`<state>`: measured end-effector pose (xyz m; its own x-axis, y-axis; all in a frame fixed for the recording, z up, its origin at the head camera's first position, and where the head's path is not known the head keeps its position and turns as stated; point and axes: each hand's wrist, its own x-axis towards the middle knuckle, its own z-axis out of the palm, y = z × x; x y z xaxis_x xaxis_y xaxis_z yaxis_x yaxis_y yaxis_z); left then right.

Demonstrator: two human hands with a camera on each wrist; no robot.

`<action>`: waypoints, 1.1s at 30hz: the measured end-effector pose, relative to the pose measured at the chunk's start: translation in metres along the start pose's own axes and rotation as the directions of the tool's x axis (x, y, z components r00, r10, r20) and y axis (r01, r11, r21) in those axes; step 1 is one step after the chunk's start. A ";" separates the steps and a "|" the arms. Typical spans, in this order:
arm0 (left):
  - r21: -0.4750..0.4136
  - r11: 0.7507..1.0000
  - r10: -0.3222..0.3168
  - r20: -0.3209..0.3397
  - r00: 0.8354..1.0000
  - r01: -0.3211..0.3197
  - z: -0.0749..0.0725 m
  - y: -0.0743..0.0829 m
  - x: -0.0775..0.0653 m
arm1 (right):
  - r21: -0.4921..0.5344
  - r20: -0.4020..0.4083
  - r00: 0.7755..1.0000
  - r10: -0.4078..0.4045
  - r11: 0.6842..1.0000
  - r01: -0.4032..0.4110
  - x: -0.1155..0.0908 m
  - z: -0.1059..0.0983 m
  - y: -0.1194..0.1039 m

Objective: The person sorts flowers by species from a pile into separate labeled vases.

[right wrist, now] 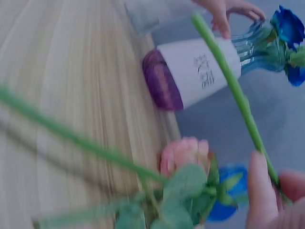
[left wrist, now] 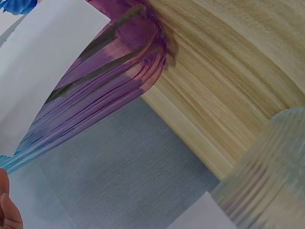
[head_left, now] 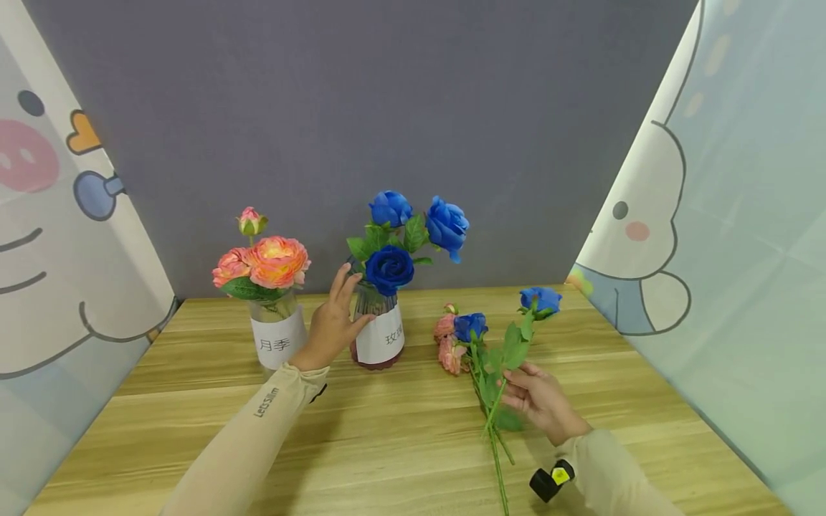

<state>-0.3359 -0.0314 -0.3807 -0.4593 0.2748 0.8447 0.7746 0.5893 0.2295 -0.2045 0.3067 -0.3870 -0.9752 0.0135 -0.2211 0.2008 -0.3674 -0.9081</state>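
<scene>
My right hand (head_left: pixel 538 401) pinches the green stem of a blue rose (head_left: pixel 540 301) between thumb and fingers, raised above the table. The stem (right wrist: pixel 233 88) slants up across the right wrist view. My left hand (head_left: pixel 332 322) is at the left side of a ribbed blue-purple vase (head_left: pixel 378 364), its fingers extended by the neck and its thumb near the white label (head_left: pixel 377 340). Several blue roses (head_left: pixel 390 270) stand in that vase. Beneath the held rose, another blue rose (head_left: pixel 470 327) and pink flowers (head_left: pixel 450 355) lie on the table.
A clear vase (head_left: pixel 264 312) labelled 月季 holds pink-orange flowers (head_left: pixel 279 261) to the left of my left hand. Both vases stand near the back of the wooden table (head_left: pixel 361 444), before a grey panel (head_left: pixel 400 107). Cartoon-printed walls (head_left: pixel 742 287) flank the table.
</scene>
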 end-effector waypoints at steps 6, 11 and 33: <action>0.008 1.000 0.001 0.001 1.000 -0.001 -0.002 0.000 -0.001 | 0.127 -0.190 0.977 -0.094 0.985 0.120 0.002 0.019 0.003; 0.018 1.000 -0.012 -0.007 1.000 0.012 -0.003 0.000 -0.002 | 0.169 -0.208 0.973 -0.101 0.976 0.138 0.003 0.028 0.001; 0.032 0.999 0.023 0.005 1.000 -0.023 0.001 -0.005 0.000 | 0.424 -0.283 0.934 -0.216 0.846 0.324 0.011 0.081 -0.072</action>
<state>-0.3404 -0.0339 -0.3829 -0.4435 0.2920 0.8473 0.7707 0.6068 0.1943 -0.2371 0.2578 -0.2954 -0.9283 0.3551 -0.1106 -0.1860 -0.7008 -0.6887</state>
